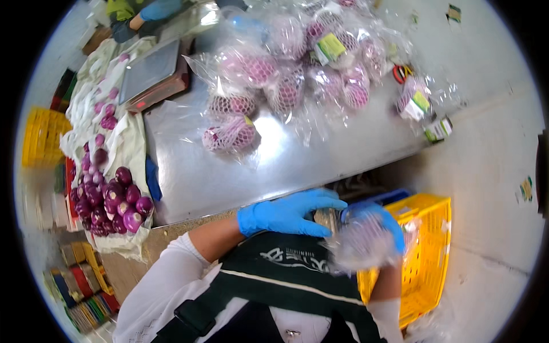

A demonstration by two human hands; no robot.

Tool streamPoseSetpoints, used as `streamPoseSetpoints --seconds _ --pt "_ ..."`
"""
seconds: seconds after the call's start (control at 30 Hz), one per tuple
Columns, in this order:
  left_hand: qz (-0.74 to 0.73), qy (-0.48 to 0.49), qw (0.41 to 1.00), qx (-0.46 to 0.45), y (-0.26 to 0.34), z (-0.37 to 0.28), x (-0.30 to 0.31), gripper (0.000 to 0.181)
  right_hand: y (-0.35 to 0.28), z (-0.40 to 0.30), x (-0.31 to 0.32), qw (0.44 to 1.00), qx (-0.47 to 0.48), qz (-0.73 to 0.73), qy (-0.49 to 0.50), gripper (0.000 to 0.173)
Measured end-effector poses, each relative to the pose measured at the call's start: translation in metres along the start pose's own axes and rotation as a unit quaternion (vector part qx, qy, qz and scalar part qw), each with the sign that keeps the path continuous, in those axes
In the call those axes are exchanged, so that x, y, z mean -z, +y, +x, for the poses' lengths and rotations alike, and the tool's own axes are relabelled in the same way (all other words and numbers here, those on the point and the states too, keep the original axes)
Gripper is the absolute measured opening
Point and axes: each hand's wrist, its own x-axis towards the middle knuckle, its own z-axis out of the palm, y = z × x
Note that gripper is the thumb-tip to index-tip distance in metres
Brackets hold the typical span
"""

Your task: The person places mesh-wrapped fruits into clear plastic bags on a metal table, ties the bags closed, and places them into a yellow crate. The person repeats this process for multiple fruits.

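My left hand (287, 213), in a blue glove, reaches across in front of my apron with fingers and thumb apart. Its fingertips come close to a clear plastic bag (364, 246); whether they touch it I cannot tell. Inside the blurred bag is something purplish, seemingly netted onions. My right hand (392, 225), also gloved in blue, grips this bag from its far right side. Beyond my hands, bagged onions in white foam nets (231, 135) lie on the steel table (206, 180). More such bags (287, 92) are heaped behind, one bearing a green-and-yellow label (330, 48).
Loose red onions (113, 197) lie on pale cloth at the left, near a flat-topped scale (150, 73). A yellow crate (429, 253) stands at my right, past the table edge. Red-handled scissors (402, 73) lie far right. Another person's gloved hand (161, 9) shows at upper left.
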Motion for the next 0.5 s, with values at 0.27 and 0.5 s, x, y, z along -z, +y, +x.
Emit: streamPoseSetpoints --seconds 0.27,0.5 --pt "0.673 0.094 0.708 0.191 -0.098 -0.054 0.134 0.086 0.05 -0.151 0.288 0.732 -0.352 -0.486 0.323 0.035" --pt "0.38 0.38 0.81 0.236 -0.123 -0.077 0.103 0.088 -0.014 -0.039 0.073 0.9 0.065 -0.356 0.244 0.024"
